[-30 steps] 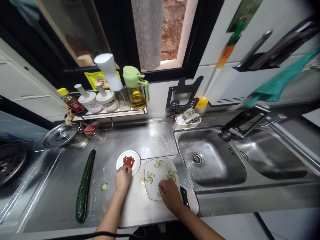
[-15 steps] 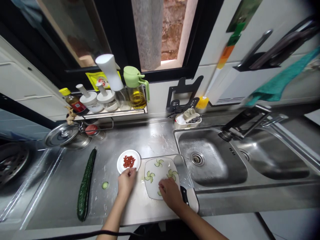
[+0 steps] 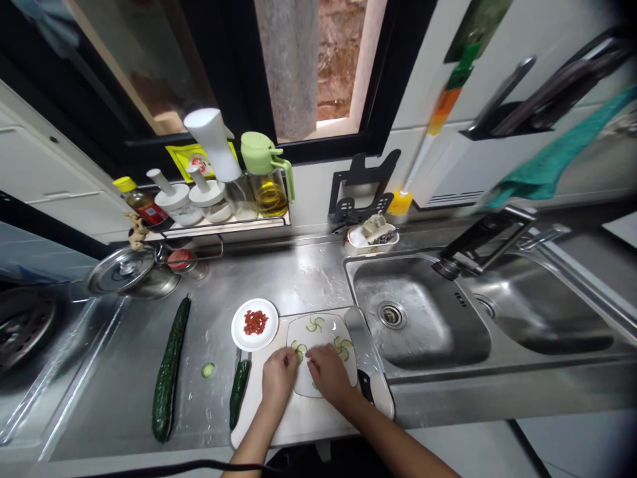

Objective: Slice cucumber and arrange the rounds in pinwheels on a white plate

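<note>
A square white plate (image 3: 326,330) with green cucumber-slice pinwheels lies on a white cutting board (image 3: 303,419). My left hand (image 3: 279,376) rests at the plate's left edge, fingertips pinched together over a pinwheel; whether anything is between them is too small to tell. My right hand (image 3: 328,374) lies on the plate's middle, fingers curled down on the slices. A small round dish of red bits (image 3: 255,324) sits just beyond my left hand. A short cucumber piece (image 3: 239,392) lies at the board's left edge.
A whole cucumber (image 3: 169,368) and one loose slice (image 3: 208,370) lie on the steel counter to the left. A cleaver (image 3: 362,352) rests along the board's right side. The sink (image 3: 423,318) is right of it. Bottles stand on a rack (image 3: 223,222) at the back; a pot lid (image 3: 122,269) far left.
My left hand has left the red-bits dish and moved right onto the plate, beside my right hand. The short cucumber piece it covered now shows.
</note>
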`<state>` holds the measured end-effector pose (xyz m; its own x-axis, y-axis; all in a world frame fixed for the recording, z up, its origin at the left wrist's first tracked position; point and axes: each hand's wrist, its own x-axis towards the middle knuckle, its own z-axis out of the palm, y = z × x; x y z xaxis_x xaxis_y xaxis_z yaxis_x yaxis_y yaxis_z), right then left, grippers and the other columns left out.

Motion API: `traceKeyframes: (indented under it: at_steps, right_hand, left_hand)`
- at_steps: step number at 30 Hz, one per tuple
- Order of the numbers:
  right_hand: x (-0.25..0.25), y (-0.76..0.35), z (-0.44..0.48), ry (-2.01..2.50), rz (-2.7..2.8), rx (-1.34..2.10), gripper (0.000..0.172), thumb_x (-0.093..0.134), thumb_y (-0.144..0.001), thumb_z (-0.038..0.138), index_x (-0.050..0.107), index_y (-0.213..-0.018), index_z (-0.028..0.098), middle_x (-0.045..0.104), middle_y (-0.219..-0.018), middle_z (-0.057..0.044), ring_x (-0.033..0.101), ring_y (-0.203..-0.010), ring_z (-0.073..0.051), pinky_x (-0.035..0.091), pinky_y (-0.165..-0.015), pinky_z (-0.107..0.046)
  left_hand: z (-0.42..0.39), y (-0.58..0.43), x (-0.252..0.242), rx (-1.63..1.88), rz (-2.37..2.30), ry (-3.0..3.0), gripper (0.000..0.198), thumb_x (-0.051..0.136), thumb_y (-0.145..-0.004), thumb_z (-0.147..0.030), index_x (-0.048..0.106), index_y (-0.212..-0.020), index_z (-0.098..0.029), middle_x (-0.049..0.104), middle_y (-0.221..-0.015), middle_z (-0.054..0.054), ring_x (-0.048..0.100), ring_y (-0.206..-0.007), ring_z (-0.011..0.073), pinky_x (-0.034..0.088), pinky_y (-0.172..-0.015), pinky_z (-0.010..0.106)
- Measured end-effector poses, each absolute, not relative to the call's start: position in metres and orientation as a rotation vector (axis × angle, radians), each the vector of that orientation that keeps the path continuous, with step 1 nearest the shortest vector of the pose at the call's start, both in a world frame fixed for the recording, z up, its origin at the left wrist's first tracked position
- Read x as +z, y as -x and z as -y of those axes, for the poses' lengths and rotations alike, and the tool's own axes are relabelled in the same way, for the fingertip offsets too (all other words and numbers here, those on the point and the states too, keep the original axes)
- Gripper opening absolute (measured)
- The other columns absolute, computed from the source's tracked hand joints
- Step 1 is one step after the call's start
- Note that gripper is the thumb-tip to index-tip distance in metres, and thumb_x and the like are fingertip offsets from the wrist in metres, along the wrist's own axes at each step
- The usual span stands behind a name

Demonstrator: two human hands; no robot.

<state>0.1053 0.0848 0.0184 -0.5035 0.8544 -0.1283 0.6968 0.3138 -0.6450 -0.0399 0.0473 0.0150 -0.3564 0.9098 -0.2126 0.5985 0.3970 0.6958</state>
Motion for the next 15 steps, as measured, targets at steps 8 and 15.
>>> traceKeyframes:
  at_steps: [8,15]
  right_hand:
    - [0.019,-0.096,-0.089,1.36,2.423,0.967,0.035,0.042,-0.082,0.011,0.061,-0.11,0.021,0.064,-0.096,-0.004,0.049,-0.088,-0.018,0.029,-0.085,-0.031]
    - [0.015,-0.093,-0.089,1.403,2.446,0.941,0.032,0.043,-0.081,0.012,0.064,-0.104,0.022,0.062,-0.089,-0.003,0.047,-0.086,-0.018,0.028,-0.083,-0.03]
  left_hand:
    - [-0.049,0.036,0.015,0.655,-2.103,-1.299,0.021,0.047,-0.078,-0.027,0.059,-0.063,-0.019,0.061,-0.061,0.0,0.053,-0.059,0.0128,0.036,-0.062,0.023]
    - [-0.049,0.034,0.015,0.672,-2.119,-1.297,0.02,0.046,-0.078,-0.024,0.06,-0.065,-0.018,0.061,-0.063,0.001,0.054,-0.061,0.0132,0.037,-0.063,0.024]
